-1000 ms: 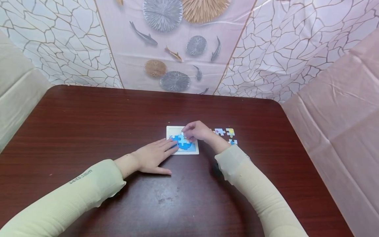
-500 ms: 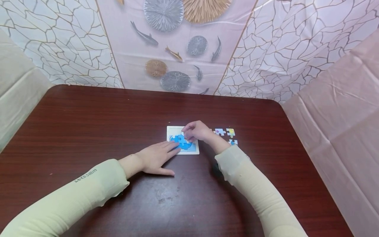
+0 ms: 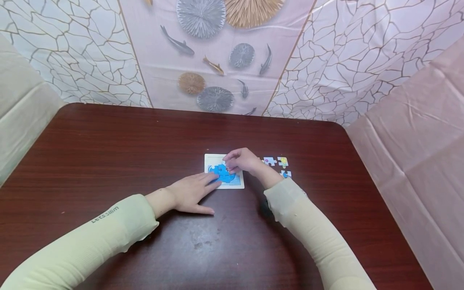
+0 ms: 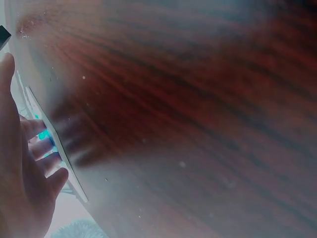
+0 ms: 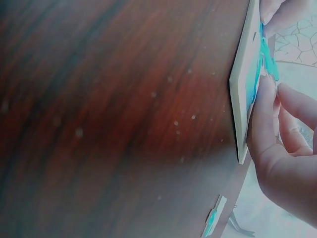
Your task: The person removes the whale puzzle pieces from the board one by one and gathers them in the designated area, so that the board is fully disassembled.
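A jigsaw puzzle in a white-rimmed tray [image 3: 212, 155] lies on the table, its assembled pieces forming a blue shape [image 3: 225, 176]. My left hand [image 3: 190, 194] rests with straight, spread fingers over the tray's lower left part, thumb out on the table side. From the right, my right hand [image 3: 243, 160] reaches over the tray's upper right. In the right wrist view its thumb and finger pinch a teal puzzle piece [image 5: 270, 65], which stands tilted above the rest of the picture. The right hand covers the tray's upper right corner in the head view.
Loose puzzle pieces lie to the right of the tray: one with a pink swirl [image 3: 269, 161], one with a yellow sun [image 3: 282, 161] and a blue one [image 3: 286, 174]. The dark wooden table [image 3: 119, 149] ends at patterned cloth hangings [image 3: 214, 60] behind.
My left hand has slid slightly right, further over the puzzle. The piece at my right fingertips looked pale at first and shows deeper blue now. The right hand stays nearly in place.
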### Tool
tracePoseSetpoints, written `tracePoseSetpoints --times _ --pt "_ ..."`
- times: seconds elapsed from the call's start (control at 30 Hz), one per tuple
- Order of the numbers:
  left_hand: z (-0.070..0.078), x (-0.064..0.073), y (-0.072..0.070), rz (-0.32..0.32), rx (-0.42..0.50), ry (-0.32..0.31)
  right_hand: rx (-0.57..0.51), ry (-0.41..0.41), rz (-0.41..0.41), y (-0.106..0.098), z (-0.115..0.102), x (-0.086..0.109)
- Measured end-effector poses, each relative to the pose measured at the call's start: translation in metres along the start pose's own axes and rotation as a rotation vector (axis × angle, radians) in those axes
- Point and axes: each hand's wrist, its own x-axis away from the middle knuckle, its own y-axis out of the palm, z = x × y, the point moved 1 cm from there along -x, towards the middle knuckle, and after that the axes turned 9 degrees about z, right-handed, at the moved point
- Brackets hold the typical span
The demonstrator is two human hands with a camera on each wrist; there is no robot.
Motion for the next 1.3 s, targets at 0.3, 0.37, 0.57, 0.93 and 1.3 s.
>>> tracePoseSetpoints --times 0.3,0.37,0.57,0.93,1.3 --pt "0.0 0.0 0.001 0.001 0.002 -0.003 -0.046 0.042 0.002 -0.002 0.001 -0.001" --pt "0.0 0.0 0.001 0.007 0.0 0.001 -0.056 0.047 0.0 -0.003 0.001 -0.001" --pt "-0.001 -0.001 0.002 0.026 -0.013 0.02 -0.079 0.045 0.002 -0.008 0.003 -0.001" --pt "0.0 0.001 0.001 -0.021 -0.008 0.001 -0.085 0.052 0.027 -0.023 0.008 0.003" --pt "0.0 0.004 0.005 -0.027 -0.014 0.007 -0.08 0.046 0.037 -0.041 0.021 0.005"
